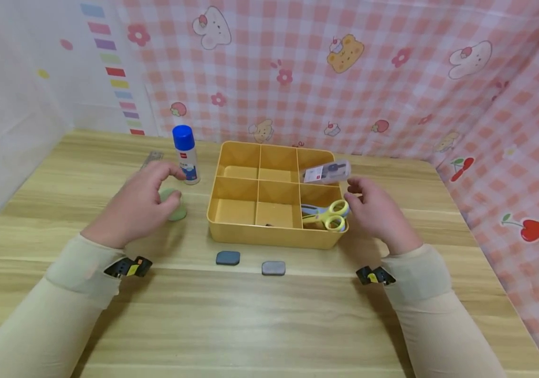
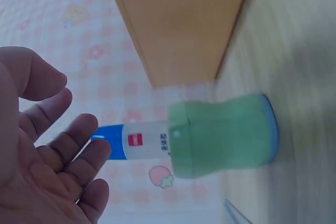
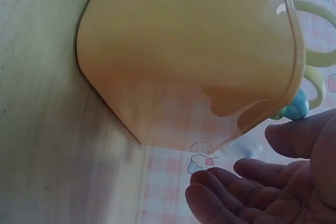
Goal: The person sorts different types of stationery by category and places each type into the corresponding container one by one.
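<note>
My left hand [image 1: 139, 202] hovers with its fingers loosely bent and nothing between them. Just past it stands a green waisted container [image 2: 226, 137] with a blue base, mostly hidden by the hand in the head view. A white glue bottle [image 1: 189, 164] with a blue cap is upright behind. Beside the right wall of the yellow divided box [image 1: 269, 236], my right hand [image 1: 375, 210] is held in the air, its fingers apart from the thumb and holding nothing. Yellow-handled scissors [image 1: 337, 214] lie in the front right compartment. A clear labelled case [image 1: 327, 172] leans out of the back right one.
Two small grey blocks, a darker one [image 1: 228, 258] and a lighter one [image 1: 274, 268], lie in front of the box. A transparent ruler-like strip [image 1: 152, 156] is partly hidden behind the left hand. The wooden table [image 1: 250, 325] meets a checked cloth [image 1: 260, 79] at the back.
</note>
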`<action>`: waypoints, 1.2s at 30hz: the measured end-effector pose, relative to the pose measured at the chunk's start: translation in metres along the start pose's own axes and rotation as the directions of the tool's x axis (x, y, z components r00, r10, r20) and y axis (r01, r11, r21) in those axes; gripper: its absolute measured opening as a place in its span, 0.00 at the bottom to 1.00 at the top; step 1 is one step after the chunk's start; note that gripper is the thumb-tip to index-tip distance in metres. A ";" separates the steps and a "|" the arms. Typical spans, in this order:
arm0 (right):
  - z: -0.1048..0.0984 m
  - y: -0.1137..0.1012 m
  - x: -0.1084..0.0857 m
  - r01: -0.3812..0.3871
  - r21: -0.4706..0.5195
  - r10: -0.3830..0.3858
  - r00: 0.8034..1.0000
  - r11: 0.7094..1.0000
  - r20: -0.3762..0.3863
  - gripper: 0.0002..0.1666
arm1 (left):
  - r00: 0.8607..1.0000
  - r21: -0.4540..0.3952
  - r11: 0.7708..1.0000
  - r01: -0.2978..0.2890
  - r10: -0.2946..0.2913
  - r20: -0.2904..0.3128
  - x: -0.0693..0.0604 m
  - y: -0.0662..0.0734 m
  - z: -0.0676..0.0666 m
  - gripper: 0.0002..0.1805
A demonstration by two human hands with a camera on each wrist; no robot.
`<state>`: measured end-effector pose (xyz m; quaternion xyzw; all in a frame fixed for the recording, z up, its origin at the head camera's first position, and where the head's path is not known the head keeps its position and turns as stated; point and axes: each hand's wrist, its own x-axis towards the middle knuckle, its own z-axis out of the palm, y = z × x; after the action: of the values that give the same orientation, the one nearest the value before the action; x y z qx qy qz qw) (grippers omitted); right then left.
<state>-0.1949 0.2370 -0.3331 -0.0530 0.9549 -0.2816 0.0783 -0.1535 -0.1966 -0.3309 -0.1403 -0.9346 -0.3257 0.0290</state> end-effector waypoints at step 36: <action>-0.003 -0.014 -0.008 0.024 -0.047 -0.025 0.999 0.999 -0.026 0.23 | 0.913 0.372 0.835 -0.406 0.353 0.203 0.001 0.016 0.063 0.05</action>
<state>-0.1866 0.2285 -0.3219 -0.0628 0.9613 -0.2611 0.0611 -0.1477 -0.1456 -0.3712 -0.3341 -0.9349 -0.1022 0.0624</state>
